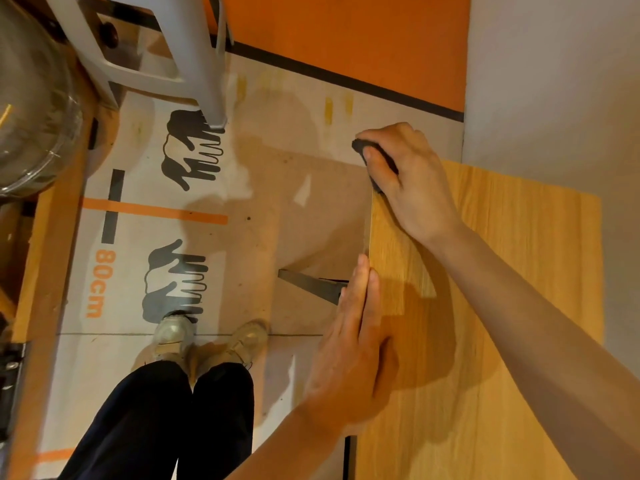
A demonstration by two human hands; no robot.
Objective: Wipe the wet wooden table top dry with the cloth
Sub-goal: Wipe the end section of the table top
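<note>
Most of the dark cloth [375,161] is hidden under the right hand [415,181], so its full shape cannot be told. The wooden counter [502,306] runs off the bottom edge. The grey stool [166,53] is cut off at the top.

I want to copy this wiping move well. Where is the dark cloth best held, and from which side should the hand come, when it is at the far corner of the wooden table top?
Grip the bunched dark cloth from above, as the right hand does: fingers curled over its top, thumb on the near side. It sits at the table top's far left corner, partly over the edge, so a top grip likely keeps it pressed down. The left hand lies flat by the left edge.
</note>
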